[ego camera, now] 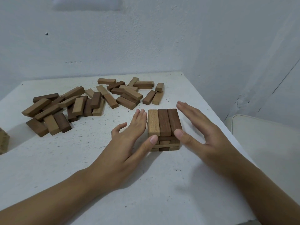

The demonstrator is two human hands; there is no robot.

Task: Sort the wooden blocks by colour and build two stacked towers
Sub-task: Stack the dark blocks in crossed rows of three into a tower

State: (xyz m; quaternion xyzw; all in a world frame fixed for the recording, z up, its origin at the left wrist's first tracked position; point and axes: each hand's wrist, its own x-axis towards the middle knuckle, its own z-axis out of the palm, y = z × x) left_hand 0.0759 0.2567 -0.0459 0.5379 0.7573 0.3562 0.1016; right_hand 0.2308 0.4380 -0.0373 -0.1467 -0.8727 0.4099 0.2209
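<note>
Broadly, the surface (113,168) holds loose blocks (95,99) spread beyond and left of the left hand (129,140). It and the right hand (206,135), fingers straight, flank the short stack (164,122) between them, thumbs at its near face. The stack's top blocks run lengthwise away from the person.

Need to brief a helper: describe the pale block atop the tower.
On the white table, nearer than the loose pile, stands a short tower. Its top layer holds three blocks; the pale block is leftmost, beside two dark blocks.
</note>
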